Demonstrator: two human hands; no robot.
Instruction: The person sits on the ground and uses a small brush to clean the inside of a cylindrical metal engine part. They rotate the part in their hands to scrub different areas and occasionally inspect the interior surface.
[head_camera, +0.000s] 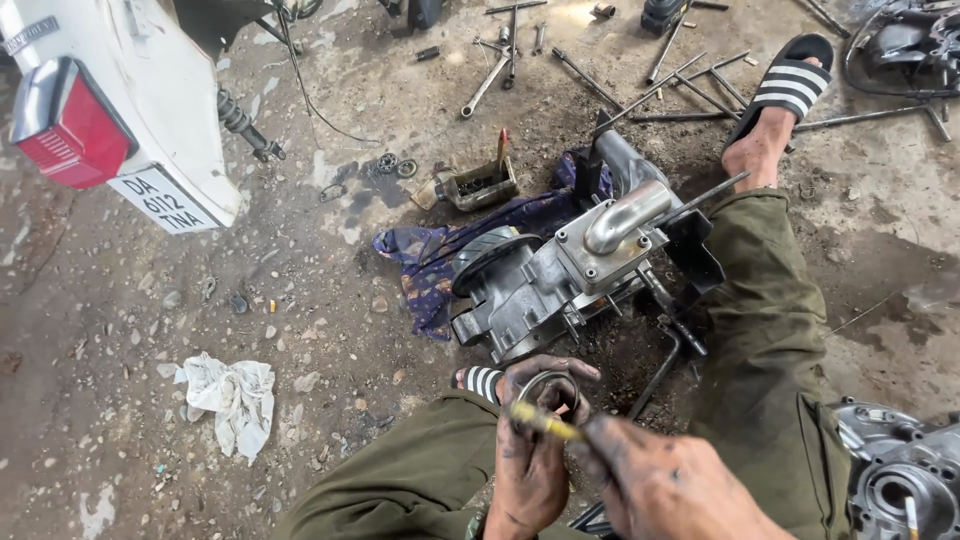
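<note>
My left hand (530, 450), black with grease, holds a round metal ring (549, 391) up in its fingertips near the bottom centre. My right hand (665, 485) grips a thin yellow-handled tool (545, 421) whose tip lies across the ring. Just beyond both hands a grey engine block (555, 275) with a curved silver pipe (625, 215) rests on the ground, partly on a dark purple cloth (440, 255). My legs in olive trousers frame the engine on either side.
A white scooter tail with a red lamp (70, 125) hangs at top left. Spanners and long rods (660, 85) lie scattered at the top. A crumpled white rag (230, 400) is at left, a small metal tray (478, 185) behind the cloth, another engine casing (900, 475) at bottom right.
</note>
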